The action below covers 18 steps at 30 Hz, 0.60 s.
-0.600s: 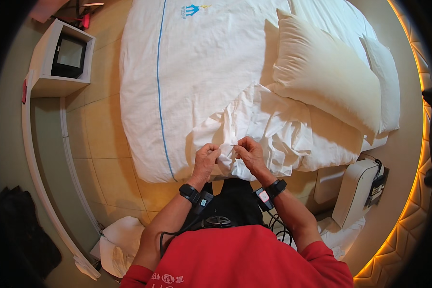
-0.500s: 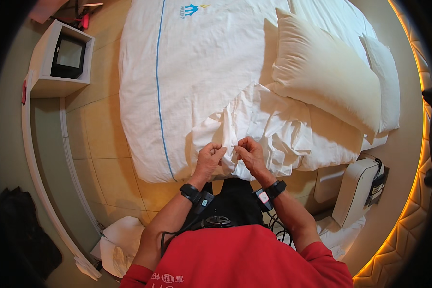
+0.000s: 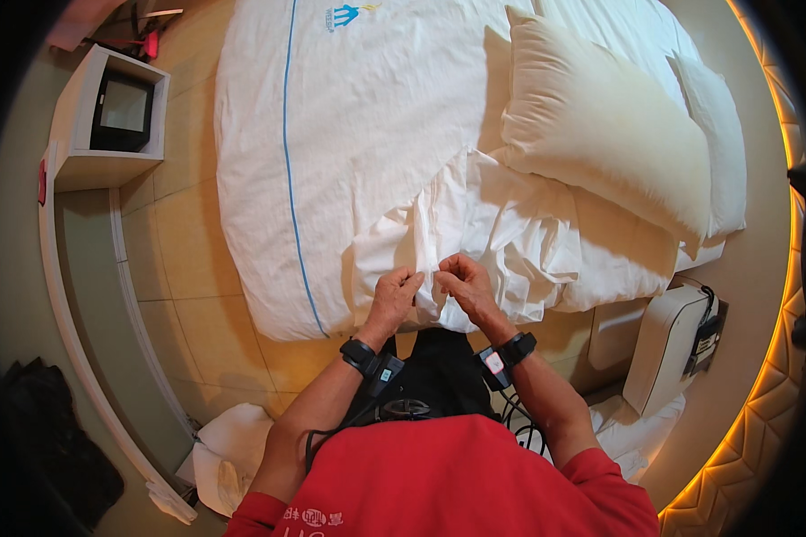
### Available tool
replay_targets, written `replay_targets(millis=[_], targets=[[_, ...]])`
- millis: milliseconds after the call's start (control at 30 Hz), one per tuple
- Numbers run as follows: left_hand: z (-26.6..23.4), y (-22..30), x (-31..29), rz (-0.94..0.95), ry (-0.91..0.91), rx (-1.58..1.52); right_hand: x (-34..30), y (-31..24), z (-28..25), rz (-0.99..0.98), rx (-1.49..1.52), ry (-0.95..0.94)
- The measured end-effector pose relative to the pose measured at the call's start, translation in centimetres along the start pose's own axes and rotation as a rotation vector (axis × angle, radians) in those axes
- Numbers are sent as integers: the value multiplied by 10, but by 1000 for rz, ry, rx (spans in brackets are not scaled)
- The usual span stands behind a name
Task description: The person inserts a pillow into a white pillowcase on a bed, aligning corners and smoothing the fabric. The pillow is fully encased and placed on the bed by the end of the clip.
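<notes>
A crumpled white pillowcase [image 3: 475, 224] lies bunched on the near edge of the white bed [image 3: 367, 116]. My left hand [image 3: 394, 295] and my right hand [image 3: 461, 282] are close together, both pinching the near edge of that cloth between fingers and thumb. Each wrist wears a black band with a small device. A large white pillow [image 3: 600, 134] lies just beyond the bunched cloth to the right, and a second pillow [image 3: 712, 125] rests behind it.
A white side cabinet [image 3: 107, 116] with a dark screen stands left of the bed. White linen [image 3: 228, 452] is heaped on the floor at lower left. A white bedside unit [image 3: 676, 345] with cables stands at right, near an orange-lit padded wall [image 3: 761, 394].
Both hands stay at the cloth's edge; the fingers have shifted slightly along it, and the bunched fabric has hardly moved.
</notes>
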State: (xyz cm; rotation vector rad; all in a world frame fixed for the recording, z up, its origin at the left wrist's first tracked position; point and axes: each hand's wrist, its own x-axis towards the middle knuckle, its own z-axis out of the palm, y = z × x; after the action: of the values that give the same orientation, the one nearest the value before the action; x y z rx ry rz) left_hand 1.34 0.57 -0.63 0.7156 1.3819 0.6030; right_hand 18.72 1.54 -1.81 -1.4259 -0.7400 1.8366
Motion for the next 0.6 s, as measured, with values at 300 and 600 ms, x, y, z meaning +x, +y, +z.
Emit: replay_targets(millis=[300, 600], targets=[[-4, -1, -1, -13, -78, -30, 6, -2, -5, 23, -46, 15], [-3, 11, -3, -170, -117, -472, -10, 10, -5, 2, -237, -162]])
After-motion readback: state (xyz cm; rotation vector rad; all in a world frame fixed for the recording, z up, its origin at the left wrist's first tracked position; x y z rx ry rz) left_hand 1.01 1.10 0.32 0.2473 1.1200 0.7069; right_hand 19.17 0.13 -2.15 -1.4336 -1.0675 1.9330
